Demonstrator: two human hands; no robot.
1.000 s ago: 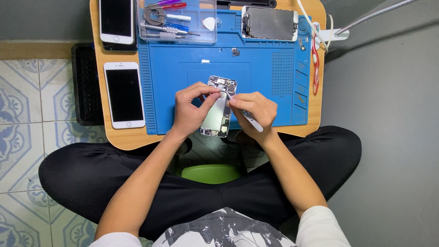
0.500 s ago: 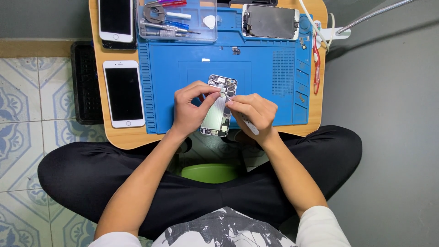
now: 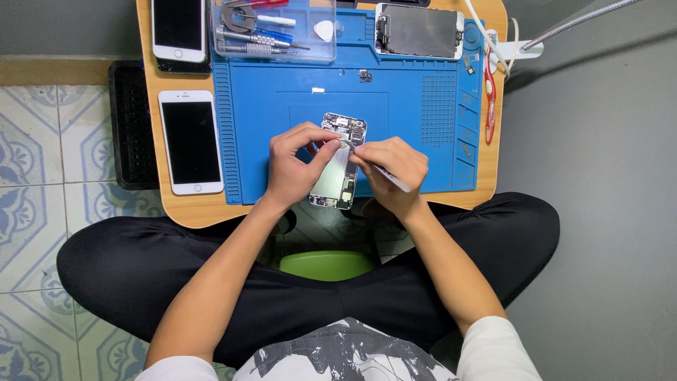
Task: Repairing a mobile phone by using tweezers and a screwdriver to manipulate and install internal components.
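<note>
On blue work mat (image 3: 409,127), near its front edge: opened phone body (image 3: 338,162), internals up. L hand (image 3: 296,166) grips phone's left side, fingers curled shut on it. R hand (image 3: 391,173) touches phone's right side, fingers pinched on thin silver tool (image 3: 391,178), tip at phone's upper part. Left of mat: white phone (image 3: 190,141), screen up. Mat's back edge: clear tool tray (image 3: 275,28), detached screen panel (image 3: 419,29).
</note>
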